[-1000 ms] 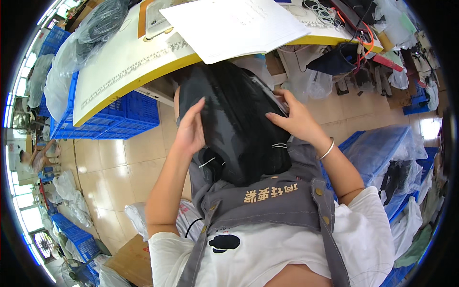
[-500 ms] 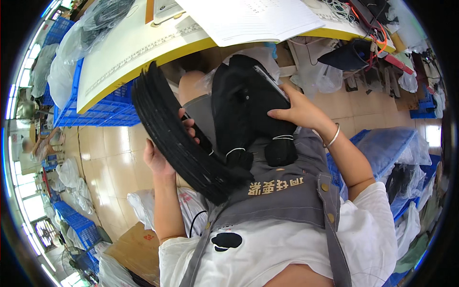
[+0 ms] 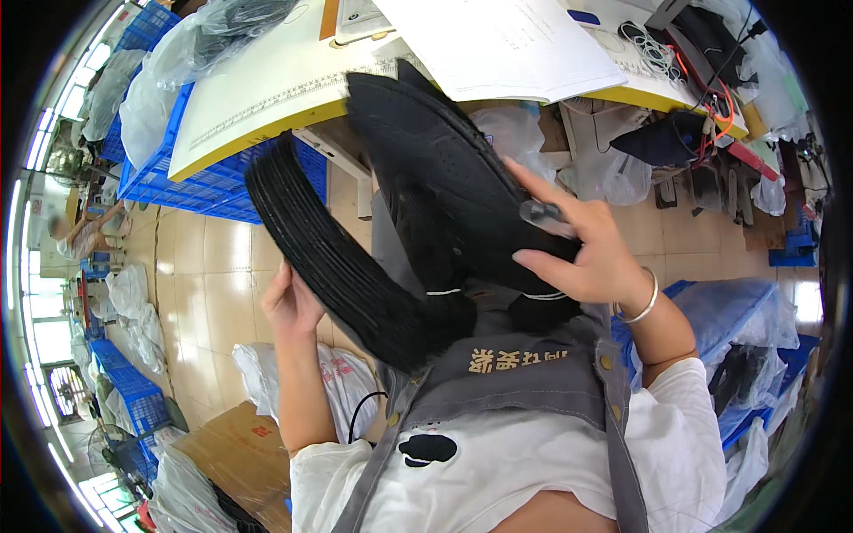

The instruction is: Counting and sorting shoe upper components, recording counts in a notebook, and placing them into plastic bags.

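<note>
My left hand (image 3: 293, 306) grips a thick stack of curved black strips (image 3: 333, 262), held tilted to the left above my lap; its fingers are partly hidden behind the stack. To the right, my right hand (image 3: 582, 235) closes on the edge of a large, floppy black piece (image 3: 435, 151) with small perforations. A small greyish, see-through object (image 3: 544, 216) shows by its fingers, too blurred to name. White bands (image 3: 444, 292) go round the dark bundles below, against my grey apron (image 3: 524, 377).
A white worktable (image 3: 258, 93) with a yellow edge and an open paper booklet (image 3: 498, 44) stands ahead. Blue crates (image 3: 213, 200) are under and beside it. Plastic-wrapped goods (image 3: 729, 311) stand at my right, a cardboard box (image 3: 240, 453) at lower left. A person (image 3: 84, 231) is far left.
The black perforated piece has risen and spread toward the table edge, and my right hand has shifted down and right with it. The left hand's fingers have slipped behind the strip stack.
</note>
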Demonstrator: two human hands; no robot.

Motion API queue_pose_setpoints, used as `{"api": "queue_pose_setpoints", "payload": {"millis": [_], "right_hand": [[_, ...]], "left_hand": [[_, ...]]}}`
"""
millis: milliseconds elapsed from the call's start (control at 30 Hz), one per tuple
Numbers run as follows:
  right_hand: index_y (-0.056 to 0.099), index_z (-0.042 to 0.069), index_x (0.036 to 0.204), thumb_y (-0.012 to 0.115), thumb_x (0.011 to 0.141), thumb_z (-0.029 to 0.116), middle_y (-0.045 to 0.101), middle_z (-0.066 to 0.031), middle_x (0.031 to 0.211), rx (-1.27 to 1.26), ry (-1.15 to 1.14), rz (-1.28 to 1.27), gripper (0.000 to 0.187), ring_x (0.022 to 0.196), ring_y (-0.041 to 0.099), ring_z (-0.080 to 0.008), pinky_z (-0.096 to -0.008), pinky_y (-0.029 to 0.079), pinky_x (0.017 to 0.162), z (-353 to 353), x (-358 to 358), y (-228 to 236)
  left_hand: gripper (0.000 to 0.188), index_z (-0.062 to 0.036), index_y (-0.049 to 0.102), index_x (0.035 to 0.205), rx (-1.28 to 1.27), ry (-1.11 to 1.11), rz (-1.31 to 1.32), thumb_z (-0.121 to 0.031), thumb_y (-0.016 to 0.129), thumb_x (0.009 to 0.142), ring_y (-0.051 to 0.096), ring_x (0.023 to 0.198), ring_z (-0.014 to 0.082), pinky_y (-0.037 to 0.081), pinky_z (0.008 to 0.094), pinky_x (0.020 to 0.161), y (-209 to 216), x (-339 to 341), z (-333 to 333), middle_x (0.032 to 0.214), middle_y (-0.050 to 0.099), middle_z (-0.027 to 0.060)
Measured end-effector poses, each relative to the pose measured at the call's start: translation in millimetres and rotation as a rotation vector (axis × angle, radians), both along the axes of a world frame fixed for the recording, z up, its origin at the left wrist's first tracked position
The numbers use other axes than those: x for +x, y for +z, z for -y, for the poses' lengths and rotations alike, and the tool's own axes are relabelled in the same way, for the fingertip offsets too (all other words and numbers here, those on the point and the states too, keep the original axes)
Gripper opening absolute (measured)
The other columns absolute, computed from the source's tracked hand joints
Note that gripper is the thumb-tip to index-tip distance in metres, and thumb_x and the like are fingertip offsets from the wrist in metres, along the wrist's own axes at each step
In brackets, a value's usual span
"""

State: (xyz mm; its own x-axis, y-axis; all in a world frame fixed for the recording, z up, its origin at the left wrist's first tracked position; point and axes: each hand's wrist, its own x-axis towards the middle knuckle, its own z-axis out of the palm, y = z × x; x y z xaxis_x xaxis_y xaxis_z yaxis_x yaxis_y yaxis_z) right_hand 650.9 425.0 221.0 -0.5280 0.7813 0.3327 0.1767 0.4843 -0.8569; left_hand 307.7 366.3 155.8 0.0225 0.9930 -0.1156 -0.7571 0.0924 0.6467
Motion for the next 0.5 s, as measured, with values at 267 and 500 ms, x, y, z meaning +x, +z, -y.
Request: {"api": "queue_pose_setpoints", "payload": {"millis": [267,500], "right_hand": [[0.042,-0.009,0.123,0.076,0.058,0.020,0.053,-0.0173,0.115,0.313,-0.590,-0.467,0.079,0.103,0.054,-0.0246,-0.0332,0.039,0.093,29,37,67],[0.043,-0.008,0.121,0.060,0.064,0.017,0.051,-0.0210,0.115,0.549,-0.791,-0.437,0.065,0.101,0.055,-0.0303,-0.0337,0.041,0.091,46,143,84]], "left_hand": [[0.038,0.0064,0.040,0.121,0.037,-0.141,-0.032,-0.012,0.047,0.089,0.051,0.109,0.0267,0.040,0.0370,0.095,40,18,-19,0.120,0.050,0.0175],[0.035,0.0072,0.049,0.109,-0.212,-0.436,-0.265,-0.013,0.060,0.082,0.059,0.092,0.0213,0.048,0.0336,0.081,3,127,-81,0.104,0.059,0.0135]]}}
